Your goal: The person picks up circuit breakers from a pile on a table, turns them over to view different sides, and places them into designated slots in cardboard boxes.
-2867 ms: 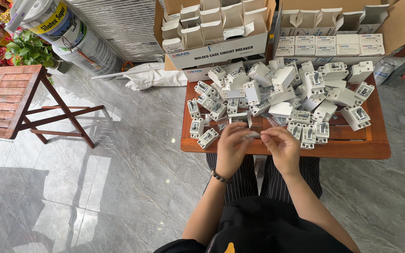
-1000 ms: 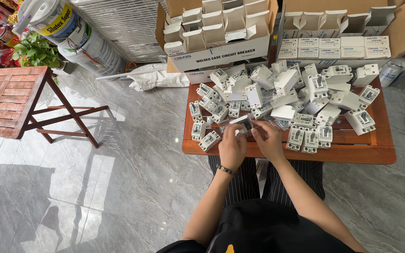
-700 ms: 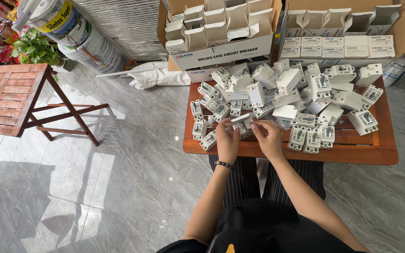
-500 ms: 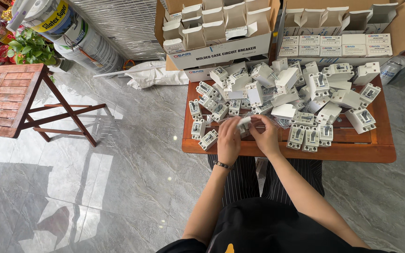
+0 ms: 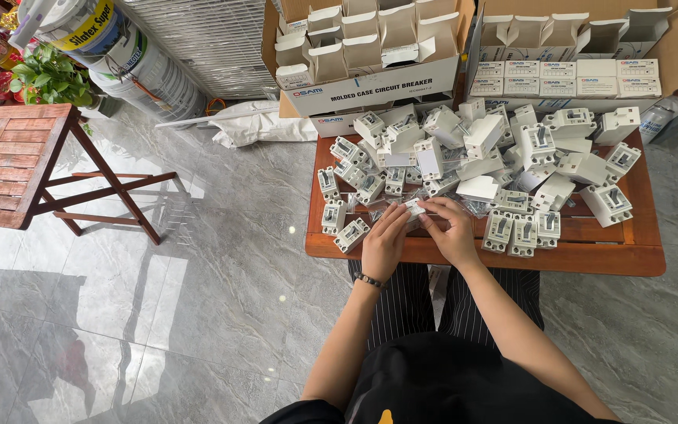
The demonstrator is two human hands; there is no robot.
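Note:
My left hand [image 5: 384,242] and my right hand [image 5: 450,229] meet over the near edge of a low wooden table [image 5: 590,255]. Between their fingertips they pinch one small white folded piece [image 5: 413,208], a paper or small packet; I cannot tell which. Just beyond the fingers lies a heap of several white circuit breakers [image 5: 480,153]. A row of breakers [image 5: 521,230] stands to the right of my right hand, and a few more [image 5: 336,212] lie to the left of my left hand.
Two open cardboard cartons stand behind the table: one [image 5: 370,55] with open small white boxes, one [image 5: 590,47] with closed ones. A wooden folding table [image 5: 9,161] stands at left, with paint buckets [image 5: 131,55] and a plant [image 5: 45,78] behind it. Grey tile floor [image 5: 198,298].
Both hands moved forward from the table's front edge toward the heap, staying together on the small white piece. The camera shifted slightly.

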